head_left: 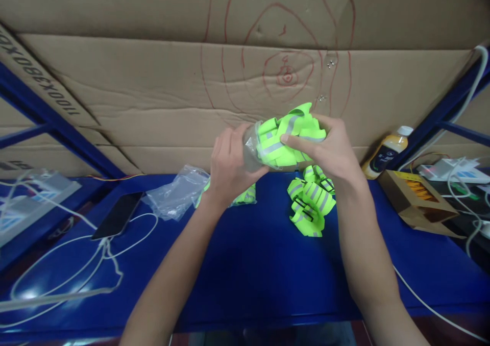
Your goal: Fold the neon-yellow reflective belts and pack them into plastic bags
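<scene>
A bundle of neon-yellow reflective bands (289, 137) with grey stripes is held up above the table, partly inside a clear plastic bag (251, 144). My left hand (231, 159) is closed around the bag at the left end. On the right, my right hand (331, 144) grips the bundle, thumb across its front. Below it lies a loose pile of similar reflective bands (314, 198) with black buckles. Behind my left wrist, another bagged neon-yellow bundle (245, 195) is partly hidden. An unfilled clear bag (178, 190) lies to its left.
The blue table (264, 264) backs onto a cardboard wall (153, 85) with red rings drawn on it. At left are a phone (118, 216), white cables (57, 256) and a power strip (34, 198). At right stand a bottle (386, 152) and an open cardboard box (419, 200).
</scene>
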Action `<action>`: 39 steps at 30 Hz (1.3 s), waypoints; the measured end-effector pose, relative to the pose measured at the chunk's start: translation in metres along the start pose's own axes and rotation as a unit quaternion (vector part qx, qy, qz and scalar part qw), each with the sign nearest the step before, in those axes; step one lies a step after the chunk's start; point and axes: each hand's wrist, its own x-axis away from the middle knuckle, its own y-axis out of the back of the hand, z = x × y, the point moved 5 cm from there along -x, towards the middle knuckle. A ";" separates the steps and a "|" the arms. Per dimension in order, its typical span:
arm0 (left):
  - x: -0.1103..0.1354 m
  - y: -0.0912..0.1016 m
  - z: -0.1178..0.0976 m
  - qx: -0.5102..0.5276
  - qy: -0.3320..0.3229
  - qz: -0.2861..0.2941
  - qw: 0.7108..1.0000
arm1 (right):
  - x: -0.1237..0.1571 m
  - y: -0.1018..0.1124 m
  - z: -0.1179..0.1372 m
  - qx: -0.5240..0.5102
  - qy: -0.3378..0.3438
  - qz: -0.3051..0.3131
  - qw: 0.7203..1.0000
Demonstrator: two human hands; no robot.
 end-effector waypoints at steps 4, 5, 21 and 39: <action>0.000 -0.001 -0.003 0.014 0.011 0.002 1.000 | 0.001 0.007 0.006 0.069 -0.006 -0.003 0.998; 0.000 -0.003 -0.006 0.016 0.010 0.016 1.000 | 0.001 0.007 0.008 0.090 -0.004 0.002 0.996; 0.000 -0.005 0.002 0.033 0.043 0.046 0.997 | 0.003 -0.016 0.009 0.168 0.103 0.026 0.980; 0.003 -0.003 -0.015 0.000 0.025 -0.016 1.000 | 0.002 -0.024 0.004 0.120 0.085 0.074 0.986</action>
